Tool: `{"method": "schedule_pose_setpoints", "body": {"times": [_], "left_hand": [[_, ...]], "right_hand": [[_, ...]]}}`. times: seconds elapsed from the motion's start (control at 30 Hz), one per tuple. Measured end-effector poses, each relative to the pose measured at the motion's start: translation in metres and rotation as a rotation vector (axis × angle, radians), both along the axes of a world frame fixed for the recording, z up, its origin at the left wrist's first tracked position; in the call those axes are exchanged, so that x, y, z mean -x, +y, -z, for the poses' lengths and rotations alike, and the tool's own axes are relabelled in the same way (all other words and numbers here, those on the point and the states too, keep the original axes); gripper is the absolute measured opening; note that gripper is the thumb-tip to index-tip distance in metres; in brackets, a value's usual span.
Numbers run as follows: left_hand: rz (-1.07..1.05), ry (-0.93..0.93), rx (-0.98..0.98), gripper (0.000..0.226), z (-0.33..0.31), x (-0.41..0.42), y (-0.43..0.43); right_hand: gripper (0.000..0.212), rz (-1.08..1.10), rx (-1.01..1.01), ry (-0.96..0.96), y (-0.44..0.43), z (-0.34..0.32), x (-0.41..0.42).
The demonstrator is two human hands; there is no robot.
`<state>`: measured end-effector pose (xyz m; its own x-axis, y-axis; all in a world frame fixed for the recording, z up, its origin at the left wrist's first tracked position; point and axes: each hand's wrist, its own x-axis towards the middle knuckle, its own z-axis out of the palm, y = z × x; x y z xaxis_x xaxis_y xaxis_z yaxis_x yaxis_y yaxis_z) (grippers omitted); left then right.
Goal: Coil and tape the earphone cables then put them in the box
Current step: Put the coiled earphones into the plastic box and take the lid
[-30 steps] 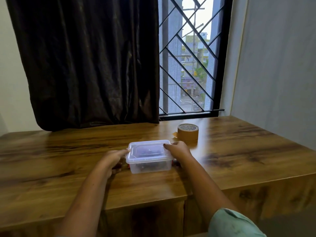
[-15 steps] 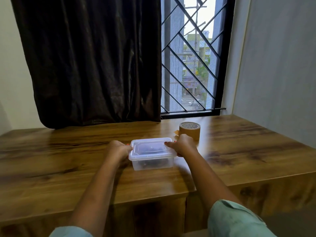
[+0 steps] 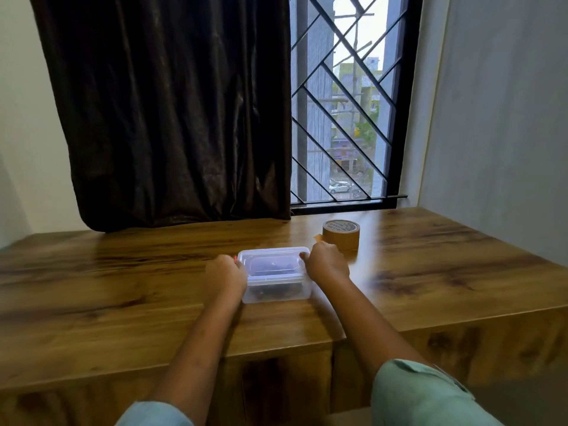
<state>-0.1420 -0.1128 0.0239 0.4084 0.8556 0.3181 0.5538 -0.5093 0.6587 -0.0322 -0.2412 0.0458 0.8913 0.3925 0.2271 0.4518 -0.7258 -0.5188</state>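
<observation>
Head view: a second ago the left hand [image 3: 226, 272] reached for the box [image 3: 276, 292] with its fingers stretched out, and the right hand [image 3: 325, 264] lay more loosely on the other end. Now both hands have closed in, one at each short end of the box, knuckles up. The box lies just below the middle of the frame, on the wooden table [image 3: 123, 287], and has hardly shifted between the hands.

Its clear lid [image 3: 272, 262] is on. Dark shapes show through the lid and the front wall, too blurred to name; they are probably the earphone cables. No cable shows loose on the table. A speck of red at the left end, beside the left hand's fingers, may be a clip. So the hands look to be working the lid's ends, but pressing it shut and prising it off would look the same from here, and I cannot tell which.

Grip: the left hand is curled tight round the left end of the box, its fingers over the lid's edge. The right hand is curled round the right end, thumb tip on the lid's corner. Neither hand holds anything else.

The roll of brown tape [image 3: 341, 233] stands just behind the right hand, right of centre, untouched, with a loose tab at its left side
</observation>
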Motion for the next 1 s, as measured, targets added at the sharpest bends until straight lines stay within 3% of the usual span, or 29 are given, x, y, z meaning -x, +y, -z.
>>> {"method": "schedule_pose_setpoints", "body": {"times": [0.13, 0.23, 0.33, 0.47, 0.77, 1.0], "left_hand": [[0.213, -0.388, 0.315, 0.05, 0.026, 0.018, -0.01], [0.296, -0.46, 0.329, 0.066, 0.031, 0.028, -0.027], [0.326, -0.476, 0.31, 0.063, 0.03, 0.028, -0.025], [0.303, -0.482, 0.315, 0.063, 0.027, 0.017, -0.007], [0.28, -0.472, 0.3, 0.057, 0.022, -0.064, 0.081], [0.271, -0.521, 0.409, 0.049, 0.019, -0.133, 0.141]], "right_hand": [[0.046, -0.103, -0.247, 0.124, -0.009, 0.014, 0.013], [0.048, -0.111, -0.369, 0.137, -0.008, 0.029, 0.023], [0.05, -0.129, -0.426, 0.137, -0.002, 0.035, 0.025], [0.047, -0.14, -0.357, 0.135, 0.017, 0.026, 0.009], [0.042, -0.035, 0.035, -0.035, 0.097, 0.012, -0.074], [0.041, -0.008, 0.077, -0.054, 0.154, 0.011, -0.143]]}}
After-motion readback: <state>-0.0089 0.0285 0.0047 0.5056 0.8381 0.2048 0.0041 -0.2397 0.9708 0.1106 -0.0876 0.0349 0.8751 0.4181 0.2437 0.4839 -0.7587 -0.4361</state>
